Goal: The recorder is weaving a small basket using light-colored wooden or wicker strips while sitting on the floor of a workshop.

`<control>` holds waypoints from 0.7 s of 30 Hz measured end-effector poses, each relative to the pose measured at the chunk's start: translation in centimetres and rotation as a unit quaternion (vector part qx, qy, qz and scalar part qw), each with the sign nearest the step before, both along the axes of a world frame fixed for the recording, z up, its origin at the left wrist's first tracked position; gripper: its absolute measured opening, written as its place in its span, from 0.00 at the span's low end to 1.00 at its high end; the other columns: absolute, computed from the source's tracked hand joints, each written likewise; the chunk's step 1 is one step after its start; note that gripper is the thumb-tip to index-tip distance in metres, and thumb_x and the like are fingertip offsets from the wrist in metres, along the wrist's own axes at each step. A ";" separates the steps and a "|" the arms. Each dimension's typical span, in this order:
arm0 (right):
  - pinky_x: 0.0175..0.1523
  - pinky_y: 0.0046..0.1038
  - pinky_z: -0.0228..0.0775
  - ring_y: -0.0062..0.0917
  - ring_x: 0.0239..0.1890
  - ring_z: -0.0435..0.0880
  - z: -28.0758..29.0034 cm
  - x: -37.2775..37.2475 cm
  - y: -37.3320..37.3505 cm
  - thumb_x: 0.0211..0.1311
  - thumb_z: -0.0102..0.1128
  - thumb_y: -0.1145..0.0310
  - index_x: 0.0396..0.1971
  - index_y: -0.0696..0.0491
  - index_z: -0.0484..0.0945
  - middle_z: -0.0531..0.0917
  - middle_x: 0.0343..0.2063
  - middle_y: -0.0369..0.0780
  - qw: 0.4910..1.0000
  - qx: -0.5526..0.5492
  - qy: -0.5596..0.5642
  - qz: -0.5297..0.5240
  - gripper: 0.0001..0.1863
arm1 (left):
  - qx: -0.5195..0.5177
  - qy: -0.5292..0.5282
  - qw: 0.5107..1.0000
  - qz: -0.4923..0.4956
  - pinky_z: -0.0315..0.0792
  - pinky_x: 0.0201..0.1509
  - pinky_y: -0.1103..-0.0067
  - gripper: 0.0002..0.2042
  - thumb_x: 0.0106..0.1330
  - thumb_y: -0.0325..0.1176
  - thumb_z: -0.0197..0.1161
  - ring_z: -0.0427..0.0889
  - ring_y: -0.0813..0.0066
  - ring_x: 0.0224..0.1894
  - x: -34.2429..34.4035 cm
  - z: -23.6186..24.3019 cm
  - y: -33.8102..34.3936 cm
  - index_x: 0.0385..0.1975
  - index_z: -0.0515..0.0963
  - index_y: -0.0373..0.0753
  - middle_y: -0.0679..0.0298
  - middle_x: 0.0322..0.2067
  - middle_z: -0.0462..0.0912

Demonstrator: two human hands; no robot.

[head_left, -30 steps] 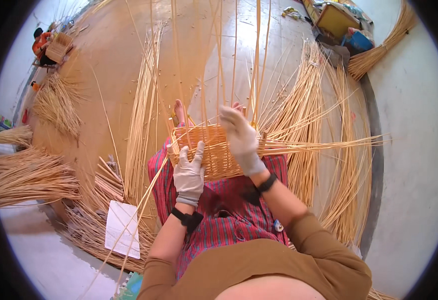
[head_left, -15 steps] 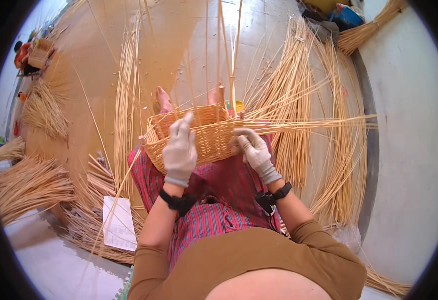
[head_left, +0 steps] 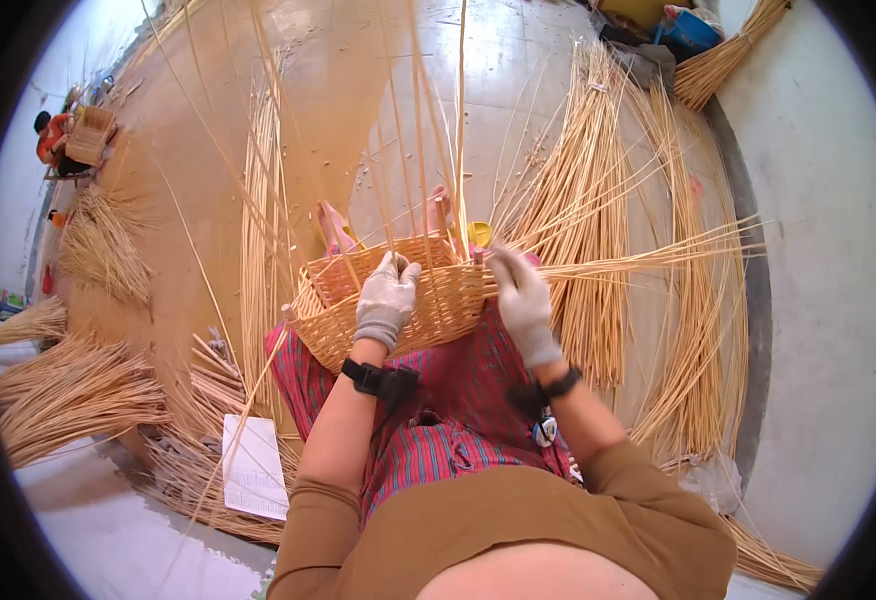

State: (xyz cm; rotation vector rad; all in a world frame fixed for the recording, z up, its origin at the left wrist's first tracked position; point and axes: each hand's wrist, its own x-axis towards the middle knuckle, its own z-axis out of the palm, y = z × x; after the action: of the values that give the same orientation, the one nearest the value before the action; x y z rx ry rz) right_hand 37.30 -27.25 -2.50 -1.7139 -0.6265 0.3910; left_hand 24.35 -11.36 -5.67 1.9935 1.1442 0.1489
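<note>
A rectangular wicker basket (head_left: 438,307) rests across my lap, partly woven, with long thin stakes rising from its rim. My left hand (head_left: 388,300), in a whitish work glove, is closed at the near rim, thumb and fingers pinched there beside an upright stake. Whether the pinch takes in a weaving strand as well is too small to tell. Beside the basket's right corner post, my gloved right hand (head_left: 525,305) is raised and smeared by motion, so its fingers do not show clearly. Long loose strands (head_left: 648,258) stretch rightward from that corner, behind the right hand.
A big bundle of canes (head_left: 583,200) lies on the floor to the right, before a pale wall (head_left: 818,250). More bundles (head_left: 78,390) lie at left, near a white paper sheet (head_left: 253,465). Far left sits another person (head_left: 53,140) with a basket.
My left hand has gone from raised, extended fingers to a pinch at the near rim. The right hand has moved slightly right and up, away from the basket's side. The upright stakes have swayed.
</note>
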 end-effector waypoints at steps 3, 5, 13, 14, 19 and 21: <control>0.64 0.29 0.77 0.26 0.58 0.86 -2.7 -2.9 -3.5 0.74 0.57 0.83 0.64 0.63 0.77 0.88 0.53 0.46 0.998 0.031 0.009 0.053 0.20 | -0.022 -0.122 0.992 0.030 0.77 0.48 0.65 0.13 0.76 0.40 0.64 0.87 0.59 0.38 0.1 -0.3 -1.5 0.47 0.77 0.36 0.52 0.35 0.88; 0.67 0.32 0.75 0.30 0.66 0.81 -3.8 -3.2 -2.4 0.68 0.64 0.79 0.72 0.56 0.70 0.82 0.62 0.47 0.992 -0.016 -0.086 0.091 0.32 | -0.033 -0.278 0.957 0.073 0.77 0.33 0.74 0.07 0.76 0.31 0.65 0.85 0.73 0.30 -0.6 -0.9 -3.5 0.46 0.79 0.36 0.62 0.36 0.88; 0.63 0.30 0.77 0.31 0.56 0.85 -4.0 -7.1 1.6 0.64 0.64 0.81 0.65 0.51 0.78 0.84 0.54 0.45 0.990 0.078 -0.082 0.081 0.28 | -0.001 -0.431 0.829 0.356 0.74 0.20 0.84 0.10 0.74 0.31 0.69 0.77 0.84 0.19 -16.0 -1.9 -1.6 0.49 0.79 0.37 0.66 0.29 0.85; 0.61 0.30 0.79 0.33 0.54 0.86 -3.8 -9.3 1.6 0.64 0.66 0.79 0.62 0.51 0.80 0.86 0.52 0.45 0.986 0.071 -0.075 0.134 0.25 | 0.030 -0.398 0.855 0.331 0.76 0.23 0.84 0.09 0.74 0.31 0.69 0.78 0.84 0.21 -16.8 -2.2 -0.8 0.48 0.79 0.37 0.66 0.30 0.85; 0.47 0.38 0.83 0.39 0.43 0.88 -1.1 -19.1 5.6 0.64 0.68 0.68 0.55 0.45 0.85 0.85 0.37 0.40 0.898 0.019 -0.209 0.386 0.18 | -0.048 -0.350 0.862 0.363 0.80 0.39 0.81 0.09 0.73 0.30 0.71 0.85 0.79 0.35 -18.1 -3.5 -1.9 0.46 0.81 0.33 0.61 0.36 0.88; 0.44 0.39 0.83 0.38 0.42 0.88 -0.2 -21.0 7.9 0.63 0.68 0.66 0.52 0.43 0.85 0.85 0.34 0.38 0.867 0.004 -0.361 0.342 0.17 | -0.129 -0.468 0.799 0.355 0.82 0.43 0.78 0.08 0.72 0.28 0.71 0.86 0.75 0.40 -18.6 -3.6 -2.4 0.45 0.82 0.33 0.57 0.40 0.88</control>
State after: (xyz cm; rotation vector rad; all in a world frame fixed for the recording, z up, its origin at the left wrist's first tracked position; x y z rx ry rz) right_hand 16.33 -19.32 -2.74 -1.5585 -1.8067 0.2106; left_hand 5.78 -13.76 -9.30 0.8981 1.0581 1.1583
